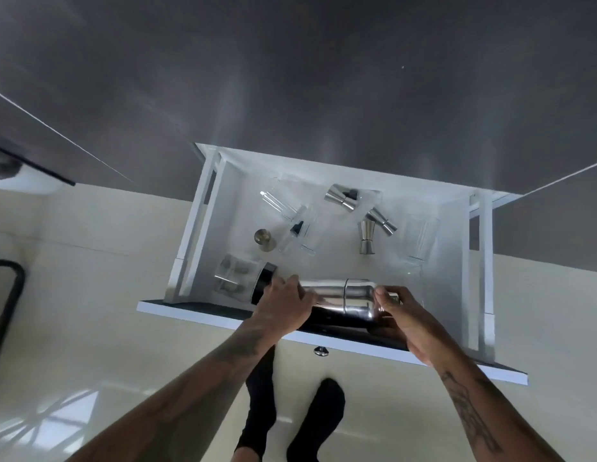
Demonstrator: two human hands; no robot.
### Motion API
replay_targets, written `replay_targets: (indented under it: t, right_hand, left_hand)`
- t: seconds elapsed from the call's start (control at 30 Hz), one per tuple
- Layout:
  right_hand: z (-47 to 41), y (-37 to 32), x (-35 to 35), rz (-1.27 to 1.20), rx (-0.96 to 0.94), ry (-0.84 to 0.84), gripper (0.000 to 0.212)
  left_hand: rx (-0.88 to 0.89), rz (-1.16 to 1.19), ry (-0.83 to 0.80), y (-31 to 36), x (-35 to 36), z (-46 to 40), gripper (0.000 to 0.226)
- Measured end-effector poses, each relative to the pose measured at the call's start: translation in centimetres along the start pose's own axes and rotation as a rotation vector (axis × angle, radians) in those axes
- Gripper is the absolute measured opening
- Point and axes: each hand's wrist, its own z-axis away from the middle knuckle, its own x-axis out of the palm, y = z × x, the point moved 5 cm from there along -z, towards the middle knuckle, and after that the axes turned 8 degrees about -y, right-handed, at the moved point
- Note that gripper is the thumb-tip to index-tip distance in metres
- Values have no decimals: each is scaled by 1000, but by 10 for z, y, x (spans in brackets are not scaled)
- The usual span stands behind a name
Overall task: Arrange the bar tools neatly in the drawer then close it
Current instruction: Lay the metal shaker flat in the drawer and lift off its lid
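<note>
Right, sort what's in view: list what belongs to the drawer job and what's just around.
Job:
- drawer
- shaker, held by left hand and right hand
- jiggers
- clear glasses
- black-lidded jar
- small metal cup

Just around:
- counter
- floor
- black frame, left edge

no readable text, labels, numbers anywhere

Mirror-polished metal shaker (pixel 343 296), matt white drawer (pixel 433 208), glossy floor (pixel 90 328)
</note>
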Motion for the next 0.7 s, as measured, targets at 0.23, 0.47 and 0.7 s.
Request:
replay_targets:
  t: [0.23,0.47,0.7]
  right_hand:
    - [-18,17,0,138,119,76,15]
    - [-17,12,-1,383,151,186,36]
    - [4,-7,-6,676,45,301,27]
  left_hand:
    - [224,-447,422,-10,-34,19,35]
    - [-153,-615,279,-59,-64,-12,87]
    - [78,-72,355,-87,-101,-7,58]
